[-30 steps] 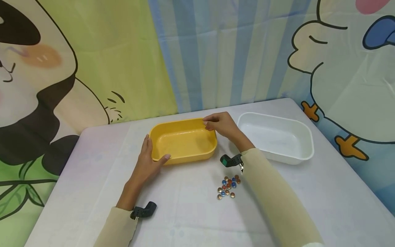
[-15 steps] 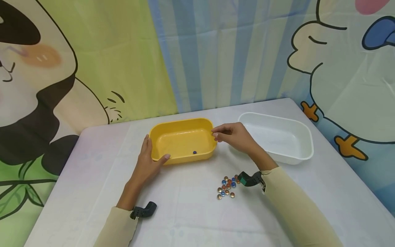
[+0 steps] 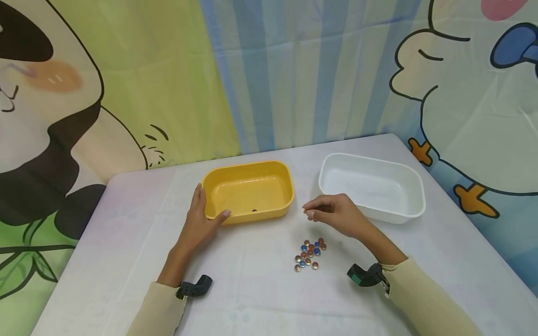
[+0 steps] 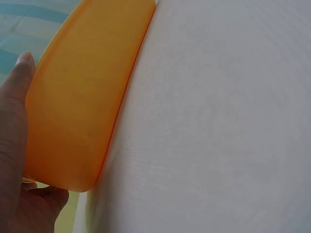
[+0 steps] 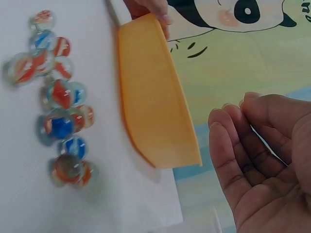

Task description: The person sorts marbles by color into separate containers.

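A yellow tray (image 3: 248, 189) stands on the table, its corner gripped by my left hand (image 3: 201, 224). The thumb lies over its front rim and the fingers spread along its left end. One dark marble (image 3: 254, 210) shows inside, mostly hidden behind the near wall. My right hand (image 3: 338, 214) hovers between the two trays, fingers loosely bent and holding nothing, as the right wrist view confirms. Below it lies a cluster of glass marbles (image 3: 310, 252); up close a marble (image 5: 61, 93) shows red swirls and another marble (image 5: 59, 125) blue.
A white tray (image 3: 370, 168) stands to the right of the yellow one, just behind my right hand. White cloth (image 3: 252, 289) covers the table. Behind it hangs a printed curtain (image 3: 286, 70) with cartoon animals.
My right hand has drawn back from the yellow tray, toward me and to the right. A marble came into sight in that tray and rolled left to the near wall. The left hand stays put.
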Demonstrator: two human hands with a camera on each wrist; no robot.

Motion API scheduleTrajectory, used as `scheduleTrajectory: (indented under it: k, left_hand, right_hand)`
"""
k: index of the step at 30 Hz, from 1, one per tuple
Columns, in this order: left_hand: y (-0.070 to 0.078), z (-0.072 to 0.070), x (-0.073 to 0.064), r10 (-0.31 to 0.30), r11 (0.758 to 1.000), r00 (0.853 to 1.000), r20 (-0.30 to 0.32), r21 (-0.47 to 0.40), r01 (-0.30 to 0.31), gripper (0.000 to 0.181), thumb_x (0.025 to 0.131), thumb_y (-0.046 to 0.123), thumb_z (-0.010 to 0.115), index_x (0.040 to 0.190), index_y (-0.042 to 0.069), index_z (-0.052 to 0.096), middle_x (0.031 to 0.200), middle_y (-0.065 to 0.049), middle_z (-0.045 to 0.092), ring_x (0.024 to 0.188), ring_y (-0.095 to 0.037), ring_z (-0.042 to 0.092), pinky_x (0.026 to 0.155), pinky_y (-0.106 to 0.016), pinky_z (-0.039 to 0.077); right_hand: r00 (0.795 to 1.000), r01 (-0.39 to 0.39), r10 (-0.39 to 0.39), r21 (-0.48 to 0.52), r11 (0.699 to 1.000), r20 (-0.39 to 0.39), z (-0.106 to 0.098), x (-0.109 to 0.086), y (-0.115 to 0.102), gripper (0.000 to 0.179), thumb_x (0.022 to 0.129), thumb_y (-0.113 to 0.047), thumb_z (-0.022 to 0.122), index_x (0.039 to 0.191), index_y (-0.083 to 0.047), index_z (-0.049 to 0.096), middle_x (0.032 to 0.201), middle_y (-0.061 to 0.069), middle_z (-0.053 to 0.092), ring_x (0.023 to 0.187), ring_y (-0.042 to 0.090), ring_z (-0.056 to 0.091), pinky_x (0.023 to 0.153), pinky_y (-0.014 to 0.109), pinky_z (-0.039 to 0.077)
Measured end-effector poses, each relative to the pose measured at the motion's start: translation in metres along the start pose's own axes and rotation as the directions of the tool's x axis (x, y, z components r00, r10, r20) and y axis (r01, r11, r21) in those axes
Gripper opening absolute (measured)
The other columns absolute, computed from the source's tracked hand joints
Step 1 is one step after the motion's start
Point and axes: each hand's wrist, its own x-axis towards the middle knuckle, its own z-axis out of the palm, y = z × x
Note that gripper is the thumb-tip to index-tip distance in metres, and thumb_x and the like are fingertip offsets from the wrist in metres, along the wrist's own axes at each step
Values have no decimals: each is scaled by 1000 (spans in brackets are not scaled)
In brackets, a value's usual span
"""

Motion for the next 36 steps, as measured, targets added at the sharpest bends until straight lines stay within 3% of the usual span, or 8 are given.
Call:
scheduleTrajectory:
  k: [8, 17, 25, 36]
  left_hand:
    - [0, -1, -1, 7, 1000, 1000, -2, -7, -7, 109, 86, 60, 64, 154, 2, 1, 162, -8, -5, 146, -33, 8, 113, -56, 18]
    - [-3, 0, 0, 8, 1000, 1000, -1, -7, -8, 109, 86, 60, 63, 154, 2, 2, 162, -11, -4, 146, -33, 8, 112, -56, 18]
    - [-2, 1, 0, 2, 1000, 1000, 5, -5, -2, 109, 86, 61, 62, 155, 3, 1, 162, -7, -5, 146, -34, 8, 112, -56, 17]
    - [-1, 1, 0, 8, 1000, 1000, 8, -2, -8, 109, 86, 60, 63, 155, 3, 0, 162, -9, -5, 146, -34, 7, 112, -57, 18]
  right_hand:
    - [1000, -12, 13, -80, 997, 11, -2, -26, 12, 18, 92, -12, 68, 108, -4, 72, 103, 9, 70, 90, 16, 66, 78, 26, 55]
    - [999, -15, 19, -88, 996, 44, 5, -48, 28, 16, 91, -9, 69, 104, -4, 74, 98, 5, 71, 87, 18, 67, 76, 26, 54]
    - [998, -18, 26, -132, 991, 58, 8, -62, 38, 14, 90, -8, 70, 103, -8, 75, 103, 2, 72, 95, 13, 66, 79, 25, 54]
    - [997, 25, -10, -216, 976, 70, 14, -63, 48, 14, 89, -5, 70, 101, -8, 75, 96, -3, 72, 89, 10, 65, 76, 25, 54]
